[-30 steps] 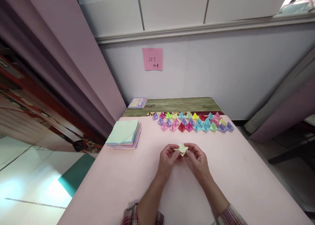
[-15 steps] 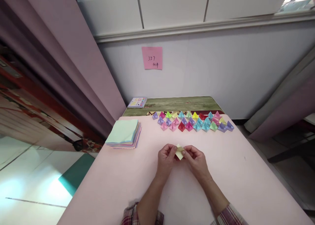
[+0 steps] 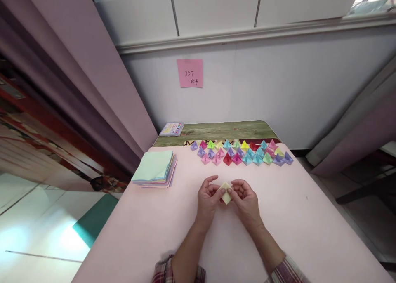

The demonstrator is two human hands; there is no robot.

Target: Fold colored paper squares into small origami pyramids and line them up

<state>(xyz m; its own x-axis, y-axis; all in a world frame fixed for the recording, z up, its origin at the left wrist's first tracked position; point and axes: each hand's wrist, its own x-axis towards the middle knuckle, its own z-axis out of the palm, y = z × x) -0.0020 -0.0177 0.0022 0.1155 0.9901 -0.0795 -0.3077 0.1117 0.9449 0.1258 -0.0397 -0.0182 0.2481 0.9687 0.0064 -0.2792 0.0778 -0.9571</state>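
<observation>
A small pale yellow folded paper (image 3: 225, 192) sits between my two hands above the pink tabletop (image 3: 309, 225). My left hand (image 3: 208, 199) pinches its left side with thumb and fingers, the index finger lifted a little. My right hand (image 3: 246, 198) pinches its right side. Both hands are closed on the paper. Beyond them, near the far edge, lie several small folded paper shapes in many colours (image 3: 243, 153), set in rows.
A stack of coloured paper squares (image 3: 154, 173) lies at the far left of the table. A flat paper pack (image 3: 172, 129) rests on the green-brown surface (image 3: 222, 131) behind. A pink note (image 3: 189, 73) hangs on the wall. A curtain (image 3: 93, 76) falls at the left.
The yellow paper went from a flatter spread shape to a tighter fold, turned between my fingers. My hands moved closer together and the left index finger lifted.
</observation>
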